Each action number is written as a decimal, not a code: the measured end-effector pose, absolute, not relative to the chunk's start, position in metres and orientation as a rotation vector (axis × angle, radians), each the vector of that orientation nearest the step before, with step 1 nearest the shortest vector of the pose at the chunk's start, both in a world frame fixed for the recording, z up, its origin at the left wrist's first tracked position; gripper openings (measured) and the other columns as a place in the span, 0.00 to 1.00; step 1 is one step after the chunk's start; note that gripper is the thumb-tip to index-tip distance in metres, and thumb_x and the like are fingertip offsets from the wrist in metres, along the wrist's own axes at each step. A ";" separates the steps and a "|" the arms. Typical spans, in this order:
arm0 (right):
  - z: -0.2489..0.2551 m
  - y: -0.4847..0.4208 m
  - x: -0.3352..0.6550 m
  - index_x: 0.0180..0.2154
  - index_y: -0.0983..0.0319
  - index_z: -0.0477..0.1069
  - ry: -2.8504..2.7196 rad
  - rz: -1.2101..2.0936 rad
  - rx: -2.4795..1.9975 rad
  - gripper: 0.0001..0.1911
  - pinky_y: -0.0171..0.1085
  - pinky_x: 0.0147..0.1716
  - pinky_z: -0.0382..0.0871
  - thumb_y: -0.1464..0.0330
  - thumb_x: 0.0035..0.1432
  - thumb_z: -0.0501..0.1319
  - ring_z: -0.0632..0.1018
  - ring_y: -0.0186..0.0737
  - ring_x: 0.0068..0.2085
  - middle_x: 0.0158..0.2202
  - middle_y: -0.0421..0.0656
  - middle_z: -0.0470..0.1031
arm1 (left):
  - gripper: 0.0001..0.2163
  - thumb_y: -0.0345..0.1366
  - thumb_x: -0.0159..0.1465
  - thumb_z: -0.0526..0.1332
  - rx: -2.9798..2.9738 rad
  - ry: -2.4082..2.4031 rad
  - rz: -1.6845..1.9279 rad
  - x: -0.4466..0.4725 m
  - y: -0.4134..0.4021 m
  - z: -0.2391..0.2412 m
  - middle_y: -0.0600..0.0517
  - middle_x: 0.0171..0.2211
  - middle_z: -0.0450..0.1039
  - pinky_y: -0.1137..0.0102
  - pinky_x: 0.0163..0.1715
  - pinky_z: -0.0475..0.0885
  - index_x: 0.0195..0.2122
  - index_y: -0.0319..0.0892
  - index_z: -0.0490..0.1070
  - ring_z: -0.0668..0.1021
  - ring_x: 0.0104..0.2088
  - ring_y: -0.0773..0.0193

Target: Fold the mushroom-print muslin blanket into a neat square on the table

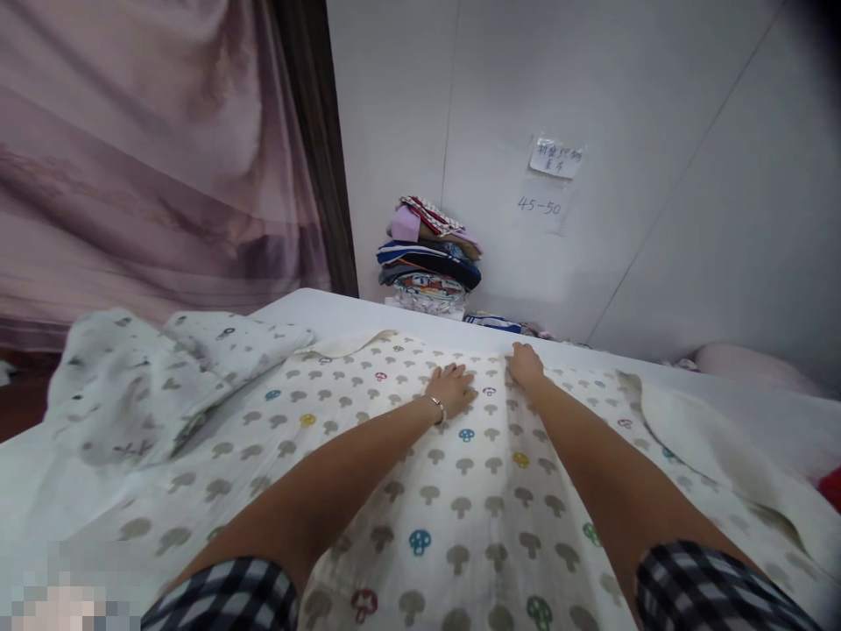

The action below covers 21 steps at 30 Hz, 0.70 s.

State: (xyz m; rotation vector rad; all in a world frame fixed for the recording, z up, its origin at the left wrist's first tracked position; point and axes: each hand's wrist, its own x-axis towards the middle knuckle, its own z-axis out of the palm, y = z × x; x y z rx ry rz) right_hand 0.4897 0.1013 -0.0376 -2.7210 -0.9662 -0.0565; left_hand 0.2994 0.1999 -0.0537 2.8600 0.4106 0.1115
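A white cloth with a mushroom print (460,506) is spread over the white table, its sides folded or curled at the right. My left hand (452,390) lies flat on it near the far edge, fingers spread, a bracelet at the wrist. At that far edge my right hand (526,362) has its fingers curled in, pinching the cloth. A crease runs from there toward me. Left of the mushroom cloth, a second white cloth with small grey prints (124,386) lies bunched and partly over the table's edge.
Folded fabrics (430,254) are stacked beyond the table's far edge, against the wall (657,131). A handwritten paper sign (555,158) hangs there. A pink curtain (131,158) covers the left side. Something red (831,486) shows at the right edge.
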 end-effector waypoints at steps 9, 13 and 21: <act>-0.048 0.055 0.442 0.54 0.63 0.61 -1.437 -0.073 -2.498 0.22 0.39 0.57 0.49 0.65 0.59 0.49 0.56 0.40 0.60 0.60 0.46 0.56 | 0.21 0.48 0.62 0.48 2.833 0.260 0.114 0.263 0.169 -0.038 0.46 0.61 0.50 0.51 0.57 0.46 0.54 0.45 0.61 0.52 0.61 0.53; -0.051 0.032 0.414 0.57 0.62 0.57 -1.539 0.105 -2.542 0.26 0.52 0.57 0.44 0.58 0.60 0.46 0.51 0.47 0.62 0.62 0.47 0.51 | 0.22 0.49 0.61 0.51 2.832 0.012 0.089 0.208 0.131 -0.030 0.44 0.60 0.54 0.49 0.56 0.50 0.53 0.46 0.62 0.56 0.60 0.50; -0.061 -0.082 0.383 0.57 0.47 0.55 -1.430 0.279 -2.492 0.28 0.53 0.59 0.45 0.51 0.55 0.43 0.50 0.45 0.62 0.62 0.37 0.50 | 0.28 0.54 0.57 0.53 2.753 0.041 0.015 0.055 0.084 -0.018 0.44 0.61 0.52 0.48 0.57 0.49 0.57 0.48 0.57 0.55 0.60 0.48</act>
